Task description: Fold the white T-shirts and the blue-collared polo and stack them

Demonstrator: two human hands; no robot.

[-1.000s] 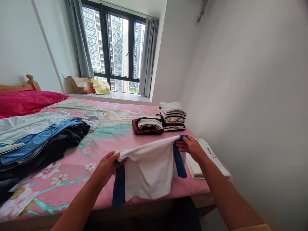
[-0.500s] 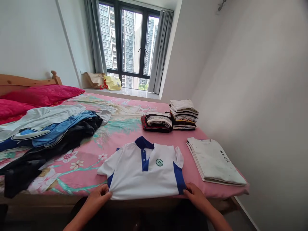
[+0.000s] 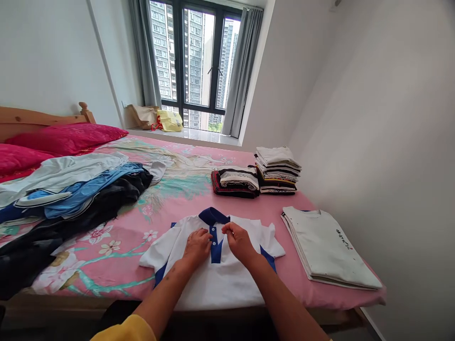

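A white polo shirt (image 3: 213, 279) with a blue collar and blue side panels lies face up on the near edge of the pink flowered bed (image 3: 185, 194). Both my hands rest on its chest, on either side of the blue button placket. My left hand (image 3: 197, 245) has its fingers curled and pinched at the placket's left edge. My right hand (image 3: 239, 240) pinches the placket's right edge, just under the collar.
A folded white garment pile (image 3: 327, 248) lies at the right, near the bed's edge. Two stacks of folded clothes (image 3: 258, 176) stand further back. A heap of unfolded blue, black and white clothes (image 3: 67, 194) covers the left. Red pillows (image 3: 57, 139) and bags on the windowsill (image 3: 156, 119) are behind.
The shirt was held up in the air, then laid flat face up. My hands moved from its bottom hem up to the placket under the collar.
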